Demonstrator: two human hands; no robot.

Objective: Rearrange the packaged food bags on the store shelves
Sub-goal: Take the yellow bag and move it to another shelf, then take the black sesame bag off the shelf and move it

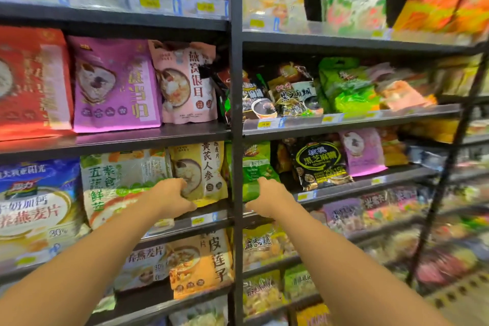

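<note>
My left hand (173, 197) grips the upright yellow bag (203, 169) at frame centre; right hand (267, 197) grips the green bag (258, 167) beside the post (236, 140).

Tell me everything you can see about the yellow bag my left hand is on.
The yellow bag is a glossy plastic pouch printed with a bowl of porridge and dark Chinese characters. It stands upright at the right end of its shelf, beside the dark post. The left hand grips its lower left corner.
</note>
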